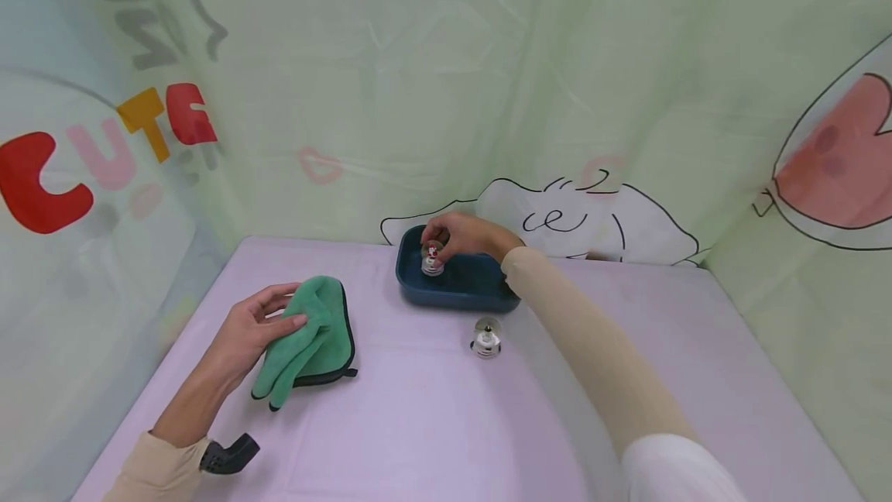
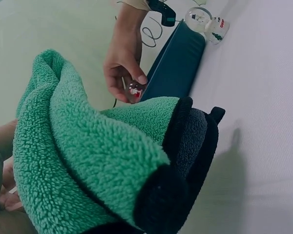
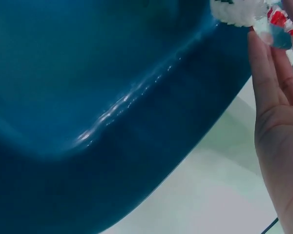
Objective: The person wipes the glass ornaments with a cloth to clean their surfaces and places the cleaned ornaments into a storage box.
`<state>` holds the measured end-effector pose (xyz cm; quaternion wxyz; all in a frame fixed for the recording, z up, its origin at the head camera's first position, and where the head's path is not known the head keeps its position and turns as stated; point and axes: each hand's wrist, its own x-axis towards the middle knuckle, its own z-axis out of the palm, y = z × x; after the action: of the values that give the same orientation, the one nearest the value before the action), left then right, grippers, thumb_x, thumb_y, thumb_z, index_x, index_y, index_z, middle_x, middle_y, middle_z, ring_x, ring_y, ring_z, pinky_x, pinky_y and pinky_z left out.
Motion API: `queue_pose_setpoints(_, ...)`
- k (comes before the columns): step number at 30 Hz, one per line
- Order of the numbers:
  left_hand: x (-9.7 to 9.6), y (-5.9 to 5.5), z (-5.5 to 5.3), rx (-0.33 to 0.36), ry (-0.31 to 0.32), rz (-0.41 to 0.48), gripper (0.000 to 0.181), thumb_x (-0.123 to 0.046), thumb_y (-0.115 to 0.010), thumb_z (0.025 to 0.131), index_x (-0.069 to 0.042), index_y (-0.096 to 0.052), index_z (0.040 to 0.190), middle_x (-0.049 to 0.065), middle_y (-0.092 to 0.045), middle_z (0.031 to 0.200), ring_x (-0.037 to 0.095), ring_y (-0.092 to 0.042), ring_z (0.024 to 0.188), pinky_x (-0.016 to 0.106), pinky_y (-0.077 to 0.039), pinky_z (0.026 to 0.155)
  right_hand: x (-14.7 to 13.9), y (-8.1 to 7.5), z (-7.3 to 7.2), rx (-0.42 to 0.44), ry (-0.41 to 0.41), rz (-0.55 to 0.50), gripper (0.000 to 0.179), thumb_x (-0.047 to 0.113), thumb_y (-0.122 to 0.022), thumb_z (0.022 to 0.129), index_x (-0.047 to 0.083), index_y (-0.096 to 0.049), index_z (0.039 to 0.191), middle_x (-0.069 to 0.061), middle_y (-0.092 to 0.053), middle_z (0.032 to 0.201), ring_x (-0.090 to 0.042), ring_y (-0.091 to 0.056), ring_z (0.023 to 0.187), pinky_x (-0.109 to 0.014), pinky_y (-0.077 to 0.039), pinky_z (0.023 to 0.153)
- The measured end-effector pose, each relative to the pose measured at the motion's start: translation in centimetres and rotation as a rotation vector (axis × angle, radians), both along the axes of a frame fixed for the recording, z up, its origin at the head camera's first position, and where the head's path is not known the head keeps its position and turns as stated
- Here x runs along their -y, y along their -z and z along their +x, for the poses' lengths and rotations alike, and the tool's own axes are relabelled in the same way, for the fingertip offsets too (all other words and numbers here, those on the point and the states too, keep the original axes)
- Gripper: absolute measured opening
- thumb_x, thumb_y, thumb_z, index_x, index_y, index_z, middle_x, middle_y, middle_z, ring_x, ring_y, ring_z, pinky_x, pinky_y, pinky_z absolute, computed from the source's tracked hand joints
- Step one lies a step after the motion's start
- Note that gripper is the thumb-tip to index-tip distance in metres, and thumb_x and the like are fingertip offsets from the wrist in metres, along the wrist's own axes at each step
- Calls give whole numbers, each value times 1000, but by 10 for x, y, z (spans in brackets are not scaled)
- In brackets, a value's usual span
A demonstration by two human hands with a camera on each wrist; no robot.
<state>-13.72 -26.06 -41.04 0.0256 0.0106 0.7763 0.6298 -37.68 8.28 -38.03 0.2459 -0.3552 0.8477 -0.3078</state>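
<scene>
Both hands near a blue tray [image 1: 460,301]
The right hand [image 1: 465,232] (its fingers are curved) grips a snow globe [image 1: 433,264] in the tray's left part; left of the tray, the left hand [image 1: 249,331] pinches a green cloth [image 1: 324,341]; a second globe [image 1: 486,339] stands before the tray.

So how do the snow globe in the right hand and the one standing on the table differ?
The held globe is pinched by the right hand; the table globe has no hand on it.
The held globe is at the blue tray's left end, within its rim in the head view; the table globe stands on the table in front of the tray.
Both have clear rounded domes on pale bases.
</scene>
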Motion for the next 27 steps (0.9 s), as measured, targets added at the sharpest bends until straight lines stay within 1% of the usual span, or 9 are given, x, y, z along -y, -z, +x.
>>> queue_pose_setpoints(3, 0, 0, 0, -2, 1, 3, 62, -24, -78, 92, -6, -52, 145, -4, -66, 120, 10, -70, 105, 26, -58, 83, 1, 1, -2, -5, 12, 23, 45, 0, -81, 84, 0, -64, 125, -11, -69, 118, -23, -64, 108, -35, -54, 97)
queue_pose_setpoints(8, -2, 2, -1, -17, 8, 0, 61, -22, -77, 92, -5, -52, 144, -3, -66, 121, 9, -70, 105, 25, -58, 83, 3, 4, -3, -39, 13, 65, 43, -2, -81, 84, 0, -65, 124, -12, -68, 117, -24, -63, 107, -35, -54, 96)
queue_pose_setpoints(11, -4, 4, -3, -24, 12, -1, 60, -21, -78, 92, -4, -53, 144, -2, -65, 121, 9, -69, 105, 25, -58, 84, 3, 7, -3, -59, 4, 100, 44, 1, -82, 84, -1, -65, 125, -11, -69, 115, -23, -64, 105, -35, -54, 94)
queue_pose_setpoints(14, -9, 4, -6, -25, 21, 6, 60, -20, -78, 92, -4, -53, 144, 0, -65, 122, 10, -70, 105, 25, -58, 84, 2, 9, -2, -58, 4, 118, 47, 3, -82, 84, -2, -64, 127, -12, -69, 118, -23, -65, 106, -34, -54, 94)
queue_pose_setpoints(18, -15, 2, -10, -26, 35, 14, 60, -20, -78, 92, -4, -53, 144, 5, -64, 124, 12, -70, 105, 25, -58, 84, 0, 7, -1, -11, 22, 83, 50, 0, -81, 85, -4, -62, 130, -17, -67, 125, -25, -66, 113, -36, -54, 98)
queue_pose_setpoints(20, -18, 1, -11, -25, 44, 18, 60, -20, -78, 91, -5, -54, 143, 7, -64, 125, 12, -69, 106, 26, -58, 84, -2, 4, 0, -10, 24, 70, 50, 1, -81, 85, -4, -62, 131, -17, -67, 128, -26, -65, 116, -37, -53, 100)
queue_pose_setpoints(22, -21, 0, -13, -23, 50, 14, 60, -21, -78, 91, -6, -54, 144, 10, -63, 127, 13, -69, 107, 26, -58, 84, -5, 1, 2, -20, 13, 59, 50, 2, -81, 85, -3, -62, 131, -17, -66, 129, -27, -64, 119, -38, -52, 102)
queue_pose_setpoints(25, -25, -1, -16, -26, 55, 11, 60, -22, -79, 91, -7, -55, 143, 12, -62, 129, 14, -69, 107, 26, -57, 85, -8, -4, 6, -67, -15, 45, 50, 5, -81, 86, -3, -62, 132, -18, -65, 132, -29, -61, 124, -41, -49, 107)
queue_pose_setpoints(27, -28, -2, -17, -25, 60, 10, 60, -23, -79, 91, -8, -54, 144, 13, -62, 130, 14, -68, 108, 26, -57, 85, -10, -9, 10, -72, -18, 19, 51, 5, -81, 86, -3, -62, 133, -18, -64, 133, -30, -60, 126, -43, -47, 108)
